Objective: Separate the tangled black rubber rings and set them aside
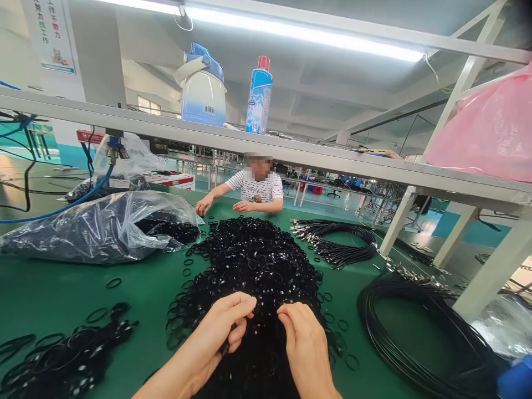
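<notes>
A large heap of thin black rings (253, 260), flecked with small pale bits, lies on the green tabletop in front of me. Over its near part, my left hand (226, 324) is closed, thumb against the curled index finger. A bit of black ring shows in its curled lower fingers. Just to the right, my right hand (305, 338) has its thumb and fingertips pinched together, pointing at the left hand. Whatever sits in that pinch is too small to make out. A gap separates the two hands.
A smaller ring pile (66, 360) lies front left, behind it a clear bag (103, 227) of black rings. Coiled black cables (374, 332) and a cable bundle (344, 244) lie right. A shelf (291, 147) crosses above. A co-worker (260, 188) sits opposite, hands at the table.
</notes>
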Available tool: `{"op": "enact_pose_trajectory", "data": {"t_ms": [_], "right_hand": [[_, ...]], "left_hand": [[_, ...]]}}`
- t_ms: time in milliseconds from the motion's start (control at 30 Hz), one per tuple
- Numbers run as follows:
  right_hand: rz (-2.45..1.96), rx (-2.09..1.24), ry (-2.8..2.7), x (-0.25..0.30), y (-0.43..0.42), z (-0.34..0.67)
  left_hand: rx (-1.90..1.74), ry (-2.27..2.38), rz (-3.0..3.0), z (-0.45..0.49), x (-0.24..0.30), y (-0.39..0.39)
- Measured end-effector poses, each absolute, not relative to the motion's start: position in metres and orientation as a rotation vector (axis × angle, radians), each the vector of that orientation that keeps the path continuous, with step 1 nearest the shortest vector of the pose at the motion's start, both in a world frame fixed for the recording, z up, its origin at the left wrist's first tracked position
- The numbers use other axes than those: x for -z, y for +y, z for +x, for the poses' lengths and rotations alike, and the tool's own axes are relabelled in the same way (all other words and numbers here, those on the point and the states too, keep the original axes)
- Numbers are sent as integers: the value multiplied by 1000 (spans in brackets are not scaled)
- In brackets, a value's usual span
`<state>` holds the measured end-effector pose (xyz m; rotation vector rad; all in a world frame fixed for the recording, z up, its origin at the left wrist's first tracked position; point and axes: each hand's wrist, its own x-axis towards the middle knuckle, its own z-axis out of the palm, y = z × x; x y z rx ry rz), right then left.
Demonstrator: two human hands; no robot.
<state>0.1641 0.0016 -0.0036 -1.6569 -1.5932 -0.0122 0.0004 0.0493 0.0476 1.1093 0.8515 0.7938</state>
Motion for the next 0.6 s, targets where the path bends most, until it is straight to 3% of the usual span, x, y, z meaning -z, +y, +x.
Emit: {"op": "enact_pose_trajectory", "data": {"t_ms": [167, 333, 600], "right_hand": [[-1539, 140, -1590, -7, -4, 156], [-1221, -174, -1675, -18, -12, 127], [-1359, -550, -1377, -21, -4, 139]], "left_hand": [[-862, 728, 610, 1, -51, 52], [-844, 703, 402, 5, -50, 46], [-762, 669, 427, 7, -48, 43]]}}
